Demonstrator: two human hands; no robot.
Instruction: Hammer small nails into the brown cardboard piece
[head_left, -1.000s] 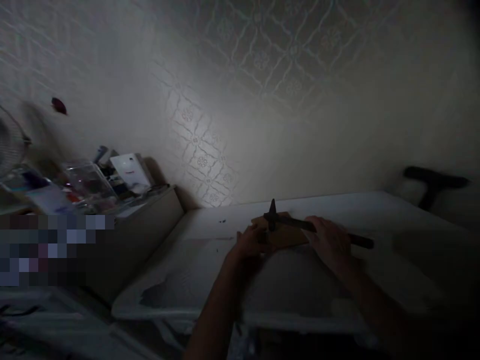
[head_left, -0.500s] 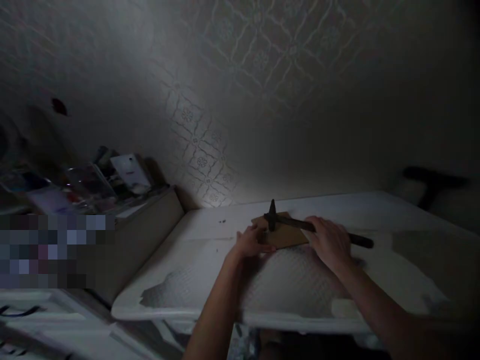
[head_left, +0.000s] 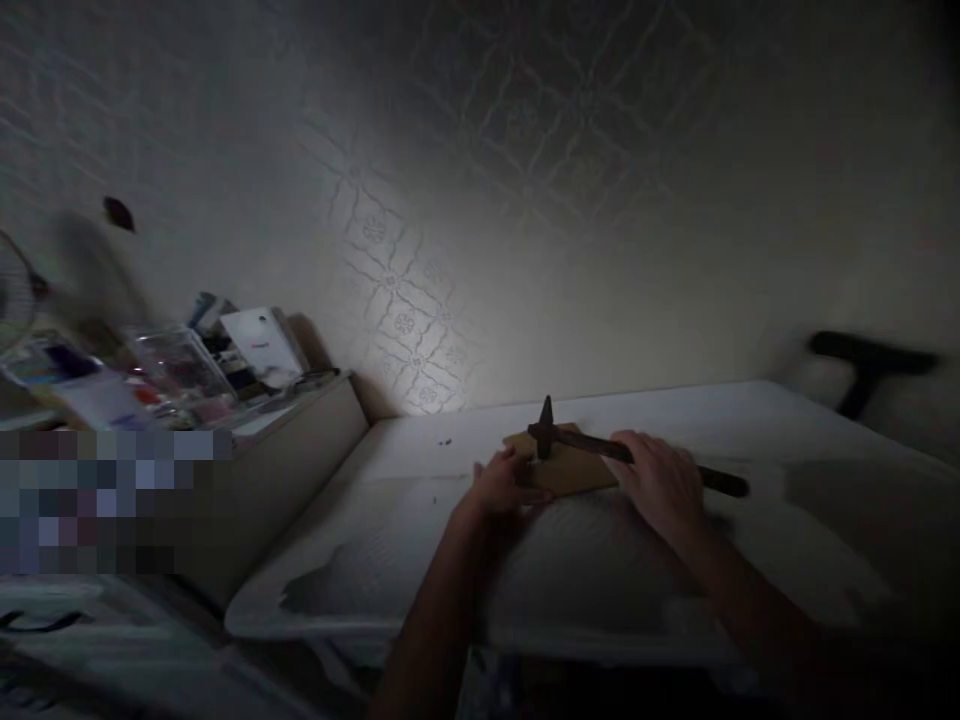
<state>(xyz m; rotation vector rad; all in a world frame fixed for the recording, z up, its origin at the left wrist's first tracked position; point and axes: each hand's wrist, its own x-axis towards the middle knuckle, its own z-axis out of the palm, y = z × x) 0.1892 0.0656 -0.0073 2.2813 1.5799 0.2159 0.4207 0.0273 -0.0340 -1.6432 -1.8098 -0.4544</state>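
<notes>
A flat brown board (head_left: 581,475) lies on the white tabletop, thin and roughly square. My left hand (head_left: 499,485) is closed at its left corner, thumb along the near edge and fingers curled over the top. A small pale spot shows by those fingertips, too dim to make out. My right hand (head_left: 664,485) is wrapped round the middle of the handle of a hammer (head_left: 592,445). The dark hammer head is over the board, just right of my left fingers; whether it touches cannot be seen.
A few tiny dark bits (head_left: 445,441) lie on the white table (head_left: 405,450), left of the board. On the left, a cabinet (head_left: 300,450) holds a white box (head_left: 262,342) and clear containers. A dark T-shaped object (head_left: 862,360) stands at the right. Behind is a patterned wall (head_left: 570,290).
The light on the wall has shifted, leaving the wall brighter and the table's front darker. Both hands and the hammer stay almost in place.
</notes>
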